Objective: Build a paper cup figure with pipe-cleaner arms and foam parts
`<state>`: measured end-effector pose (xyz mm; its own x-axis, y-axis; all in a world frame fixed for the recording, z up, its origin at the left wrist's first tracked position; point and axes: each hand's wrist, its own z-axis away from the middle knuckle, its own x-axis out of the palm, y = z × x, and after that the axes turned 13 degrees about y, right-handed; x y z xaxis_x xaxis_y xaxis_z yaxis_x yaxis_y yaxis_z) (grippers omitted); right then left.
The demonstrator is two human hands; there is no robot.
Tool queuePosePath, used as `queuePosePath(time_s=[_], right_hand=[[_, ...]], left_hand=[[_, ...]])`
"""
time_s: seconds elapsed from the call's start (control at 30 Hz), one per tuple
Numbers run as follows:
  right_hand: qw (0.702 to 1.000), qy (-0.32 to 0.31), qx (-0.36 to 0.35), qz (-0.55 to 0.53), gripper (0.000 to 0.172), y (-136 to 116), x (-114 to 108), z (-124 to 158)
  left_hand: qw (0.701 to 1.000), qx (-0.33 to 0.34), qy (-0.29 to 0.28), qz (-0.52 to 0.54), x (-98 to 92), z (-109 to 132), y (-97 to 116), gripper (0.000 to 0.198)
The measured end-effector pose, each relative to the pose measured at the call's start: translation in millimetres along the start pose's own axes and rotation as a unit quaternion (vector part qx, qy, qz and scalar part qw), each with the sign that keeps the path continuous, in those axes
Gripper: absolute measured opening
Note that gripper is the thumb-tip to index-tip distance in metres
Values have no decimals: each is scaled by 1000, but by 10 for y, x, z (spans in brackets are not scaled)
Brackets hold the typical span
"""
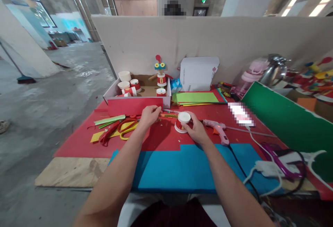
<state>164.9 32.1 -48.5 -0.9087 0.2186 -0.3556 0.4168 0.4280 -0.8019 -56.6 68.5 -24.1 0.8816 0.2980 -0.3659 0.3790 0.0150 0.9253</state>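
Observation:
My right hand (195,130) grips a small upside-down paper cup (183,120), white with a red band, standing on the red sheet (161,138). My left hand (148,115) is closed in a pinch on the end of an orange spiral strip (168,115) that runs toward the cup. Both hands sit near the middle of the table, just in front of a red-fronted cardboard box (130,105).
The box holds several more cups and a paper-cup robot figure (160,72). Yellow-handled scissors (127,128) and paper strips lie left. A pink glue gun (220,130) with its cable lies right. Blue sheet (187,166), green sheets, white box, bottle, kettle and power strip surround.

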Motion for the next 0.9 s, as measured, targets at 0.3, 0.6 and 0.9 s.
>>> queuePosePath(time_s=[0.3,0.6,0.9], right_hand=[[1000,3,0,10,44,10,2,3],[1000,4,0,3,45,18,9,13],[1000,1,-14,2,43,-1,1,11]], left_hand=[[996,-35,-76,-9,58,130,116,34],[983,-58,-128,115,176,300,256,17],[977,-53,-122,165,211,306,234,14]])
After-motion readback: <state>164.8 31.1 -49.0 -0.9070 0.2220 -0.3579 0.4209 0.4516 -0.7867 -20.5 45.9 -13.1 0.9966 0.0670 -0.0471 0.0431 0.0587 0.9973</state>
